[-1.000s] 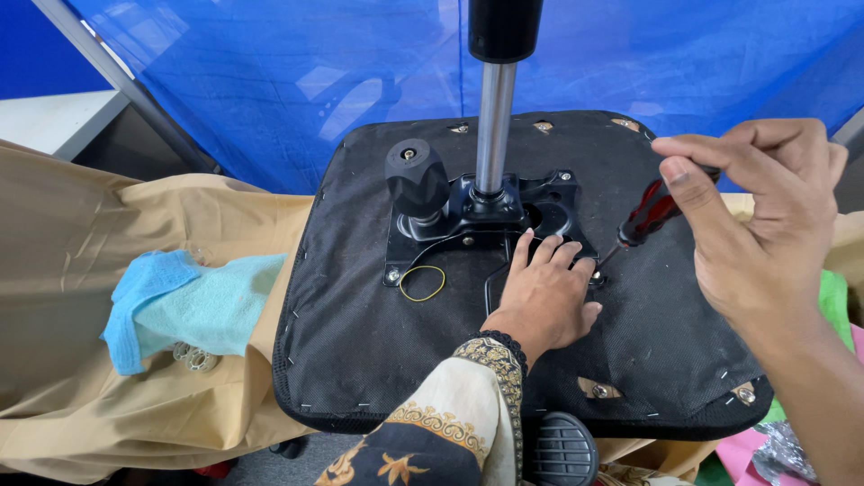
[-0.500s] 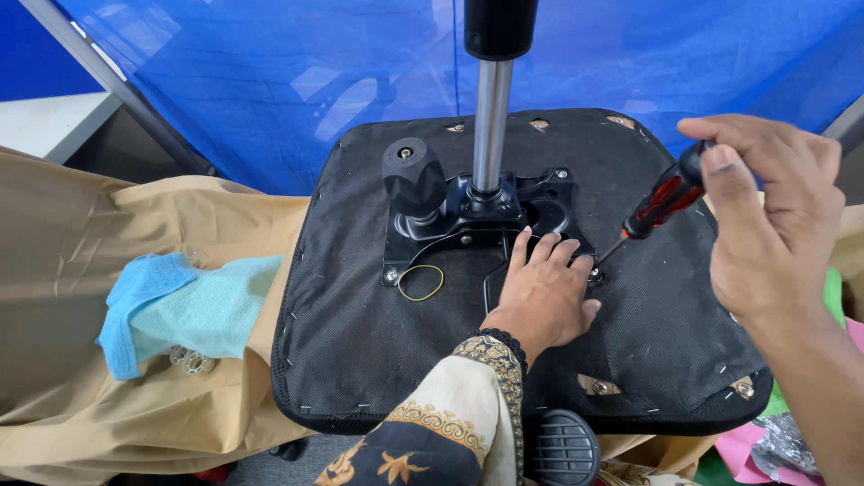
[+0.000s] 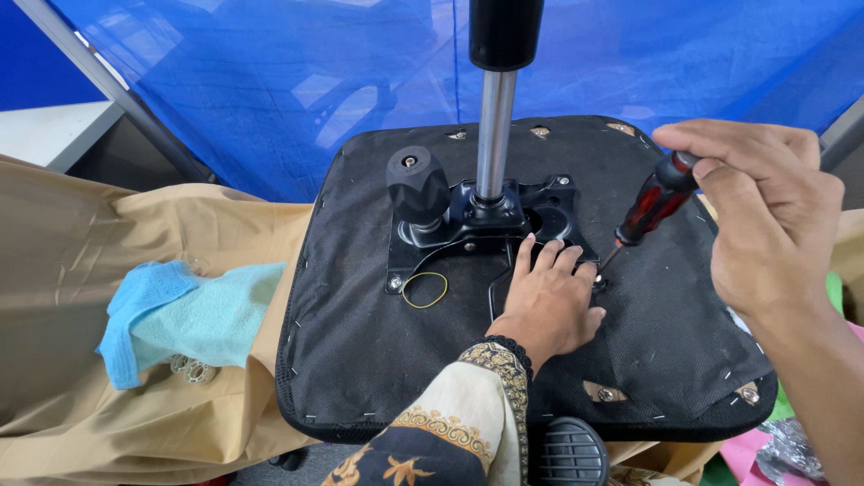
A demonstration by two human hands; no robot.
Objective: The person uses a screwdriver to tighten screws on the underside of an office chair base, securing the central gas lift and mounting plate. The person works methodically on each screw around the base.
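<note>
While the left hand (image 3: 549, 301) lies flat with fingers spread on the upturned office chair seat (image 3: 360, 360), just at five o'clock of the black metal mechanism plate (image 3: 549, 211), the right hand (image 3: 765, 216) pinches a red-and-black screwdriver (image 3: 650, 205). Its tip meets a screw at the plate's four-o'clock corner. A chrome gas-lift column (image 3: 493, 135) rises at twelve o'clock; a blue cloth (image 3: 180, 315) lies at nine.
</note>
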